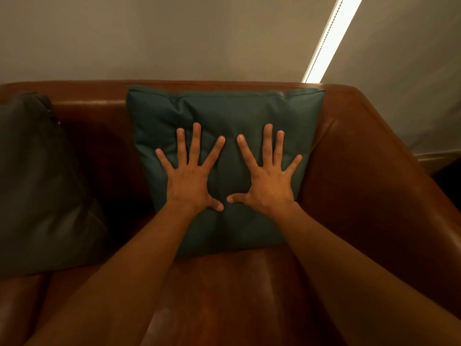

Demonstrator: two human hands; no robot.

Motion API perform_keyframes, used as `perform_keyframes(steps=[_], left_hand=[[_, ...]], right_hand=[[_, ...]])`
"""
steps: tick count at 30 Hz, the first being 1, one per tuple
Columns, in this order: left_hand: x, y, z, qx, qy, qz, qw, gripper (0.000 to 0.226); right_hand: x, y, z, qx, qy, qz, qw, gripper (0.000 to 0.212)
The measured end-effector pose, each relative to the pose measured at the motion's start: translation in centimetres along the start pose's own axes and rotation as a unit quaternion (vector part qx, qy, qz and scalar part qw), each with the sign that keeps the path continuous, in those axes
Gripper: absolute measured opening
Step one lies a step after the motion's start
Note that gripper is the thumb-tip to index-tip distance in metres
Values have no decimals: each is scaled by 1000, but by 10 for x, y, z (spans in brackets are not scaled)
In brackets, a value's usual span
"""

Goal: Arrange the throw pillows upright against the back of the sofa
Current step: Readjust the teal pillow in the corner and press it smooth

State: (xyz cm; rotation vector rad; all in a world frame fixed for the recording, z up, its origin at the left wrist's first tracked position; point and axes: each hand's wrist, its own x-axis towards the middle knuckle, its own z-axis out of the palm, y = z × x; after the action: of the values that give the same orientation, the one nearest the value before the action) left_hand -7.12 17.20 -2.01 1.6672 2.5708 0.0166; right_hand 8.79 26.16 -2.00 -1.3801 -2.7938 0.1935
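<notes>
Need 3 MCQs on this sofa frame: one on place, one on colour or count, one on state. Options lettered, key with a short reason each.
1. Where does the teal pillow stand?
A. Flat on the floor
B. Upright against the sofa back, near the sofa's right arm
C. On top of the dark pillow

2. How many pillows are in view?
A. One
B. Two
C. Four

3. What are the left hand and right hand doing?
A. Both lie flat, fingers spread, on the teal pillow's front
B. Both pinch its top corners
C. One holds it, one hangs free

Key: 1 B, its top edge meets the top of the backrest beside the right armrest. 2 B, one teal in the middle and one dark at the left. 3 A, both palms lie open on the fabric, with nothing gripped.
</notes>
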Motion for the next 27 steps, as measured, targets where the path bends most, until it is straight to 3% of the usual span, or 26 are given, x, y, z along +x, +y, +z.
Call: perform_keyframes(steps=[11, 15, 17, 20, 23, 25, 27], left_hand=[[8, -7, 9, -15, 26, 14, 999, 161], [-8, -31, 10, -77, 98, 56, 991, 148], [-14, -45, 10, -143, 139, 15, 980, 148], [-16, -59, 7, -290, 167, -74, 939, 161], [-11, -69, 8, -501, 150, -126, 843, 169], [-8, -75, 9, -600, 113, -145, 779, 161], [-6, -87, 11, -643, 97, -162, 742, 148]], right_hand=[[19, 5, 9, 12, -14, -21, 1000, 146], [6, 27, 4, 158, 97, -51, 981, 128], [3, 42, 4, 288, 164, 34, 943, 133], [9, 61, 2, 502, 131, 156, 841, 161], [20, 80, -4, 654, 58, 177, 734, 152], [24, 85, -7, 685, 25, 178, 706, 147], [23, 81, -8, 696, 11, 176, 696, 142]])
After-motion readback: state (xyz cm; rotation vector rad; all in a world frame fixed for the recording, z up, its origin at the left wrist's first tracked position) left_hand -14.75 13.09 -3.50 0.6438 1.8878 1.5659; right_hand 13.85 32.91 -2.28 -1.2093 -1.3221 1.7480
